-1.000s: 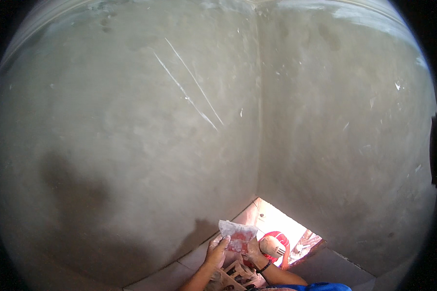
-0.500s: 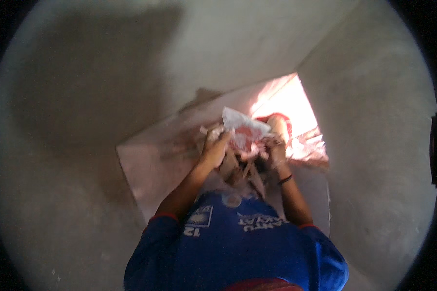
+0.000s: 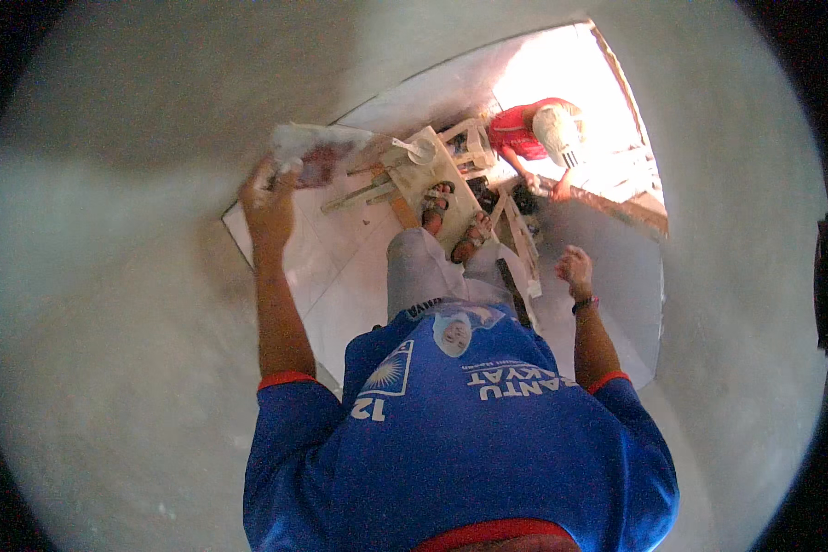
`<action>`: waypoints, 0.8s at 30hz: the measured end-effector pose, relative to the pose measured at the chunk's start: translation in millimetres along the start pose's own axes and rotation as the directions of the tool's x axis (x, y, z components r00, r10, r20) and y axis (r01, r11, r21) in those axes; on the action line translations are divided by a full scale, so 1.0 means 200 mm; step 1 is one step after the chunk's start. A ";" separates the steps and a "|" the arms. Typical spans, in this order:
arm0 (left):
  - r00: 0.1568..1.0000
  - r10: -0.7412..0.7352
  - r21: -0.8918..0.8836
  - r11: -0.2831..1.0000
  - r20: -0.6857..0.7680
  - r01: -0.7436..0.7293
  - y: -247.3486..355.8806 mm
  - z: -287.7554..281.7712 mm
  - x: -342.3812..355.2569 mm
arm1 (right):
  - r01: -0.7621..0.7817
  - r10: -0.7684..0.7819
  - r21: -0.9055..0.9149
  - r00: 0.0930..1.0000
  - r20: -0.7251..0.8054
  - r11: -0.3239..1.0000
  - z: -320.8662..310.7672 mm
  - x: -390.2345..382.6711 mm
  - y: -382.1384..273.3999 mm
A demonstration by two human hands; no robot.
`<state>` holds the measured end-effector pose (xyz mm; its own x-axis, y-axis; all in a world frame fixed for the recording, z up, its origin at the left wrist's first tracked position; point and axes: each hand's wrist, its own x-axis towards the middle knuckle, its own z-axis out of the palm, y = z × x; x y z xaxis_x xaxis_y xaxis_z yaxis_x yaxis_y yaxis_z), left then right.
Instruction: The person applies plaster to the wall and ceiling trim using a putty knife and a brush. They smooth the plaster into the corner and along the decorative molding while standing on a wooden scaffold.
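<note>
My left hand (image 3: 269, 193) grips a flat, white-dusted piece (image 3: 317, 164) with a reddish patch, raised at the upper left beside the plastered wall. My right hand (image 3: 575, 269) is open at the right, fingers loosely bent and holding nothing that I can see. Beneath me, my sandaled feet stand on a wooden plank platform (image 3: 400, 167) with a small whitish scraper-like tool (image 3: 419, 150) on it.
A person in red with a pale cap (image 3: 552, 138) bends beyond the platform by a bright opening (image 3: 607, 83), hands on a ledge (image 3: 635, 213). Grey walls (image 3: 120, 276) surround me. Wooden frames (image 3: 520, 244) stand over a tiled floor (image 3: 350, 276).
My view has tipped down to the platform and floor. My right hand has let go of the flat piece and moved down and right; my left hand carries it up and left.
</note>
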<state>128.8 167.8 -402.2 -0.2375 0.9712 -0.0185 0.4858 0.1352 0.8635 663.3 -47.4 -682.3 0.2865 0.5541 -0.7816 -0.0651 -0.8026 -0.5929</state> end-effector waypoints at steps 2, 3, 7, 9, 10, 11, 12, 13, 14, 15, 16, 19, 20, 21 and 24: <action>0.975 0.199 0.311 0.925 0.096 -0.219 0.02 -0.08 0.20 | 0.035 -0.035 0.023 0.999 -0.028 0.999 0.00 0.01 0.03; 0.936 0.326 0.448 0.823 0.133 -0.350 0.08 -0.08 0.29 | 0.041 -0.037 0.075 0.998 -0.055 0.996 0.01 0.03 0.03; 0.621 0.705 0.603 0.342 0.343 -0.721 0.64 -0.02 0.58 | 0.013 0.015 0.207 0.991 -0.134 0.978 0.06 -0.09 0.13; 0.487 0.748 0.656 0.093 0.451 -0.749 0.66 -0.10 0.84 | -0.034 0.119 0.337 0.964 -0.237 0.941 0.12 -0.15 0.27; 0.405 0.794 0.621 0.046 0.453 -0.783 0.72 -0.03 0.88 | -0.097 0.197 0.369 0.950 -0.244 0.924 0.12 -0.18 0.36; 0.316 0.835 0.588 -0.011 0.450 -0.809 0.78 0.05 0.91 | -0.160 0.275 0.404 0.930 -0.244 0.901 0.14 -0.26 0.47; 0.245 0.872 0.561 -0.040 0.423 -0.827 0.83 0.11 0.92 | -0.224 0.351 0.438 0.907 -0.232 0.870 0.16 -0.34 0.58; 0.171 0.903 0.532 -0.072 0.393 -0.844 0.87 0.17 0.94 | -0.276 0.403 0.428 0.882 -0.243 0.861 0.19 -0.42 0.68; 0.179 0.902 0.568 -0.084 0.392 -0.819 0.85 0.10 1.06 | -0.330 0.453 0.418 0.859 -0.239 0.847 0.22 -0.49 0.79; 0.194 0.903 0.604 -0.087 0.384 -0.792 0.80 0.05 1.14 | -0.384 0.500 0.401 0.832 -0.240 0.832 0.25 -0.57 0.88; 0.114 0.922 0.603 -0.145 0.370 -0.785 0.78 0.04 1.18 | -0.400 0.534 0.437 0.809 -0.245 0.806 0.30 -0.65 0.94; -0.015 0.962 0.539 -0.166 0.274 -0.826 0.73 0.06 1.20 | -0.414 0.619 0.561 0.749 -0.238 0.717 0.40 -0.82 1.07; 0.020 0.973 0.458 -0.090 0.230 -0.885 0.74 0.10 1.16 | -0.404 0.641 0.618 0.736 -0.218 0.675 0.42 -0.87 1.11; 0.061 0.980 0.368 -0.014 0.190 -0.930 0.75 0.12 1.14 | -0.391 0.659 0.670 0.726 -0.196 0.630 0.44 -0.90 1.14; 0.059 0.969 0.441 -0.055 0.240 -0.896 0.77 0.12 1.13 | -0.402 0.683 0.653 0.688 -0.247 0.642 0.54 -0.91 1.21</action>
<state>170.0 413.0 -284.5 0.6590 0.2354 0.7144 0.5570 -0.7909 -0.2532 491.6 -318.4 -704.3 0.3887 -0.2212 -0.8944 -0.7813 -0.5937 -0.1927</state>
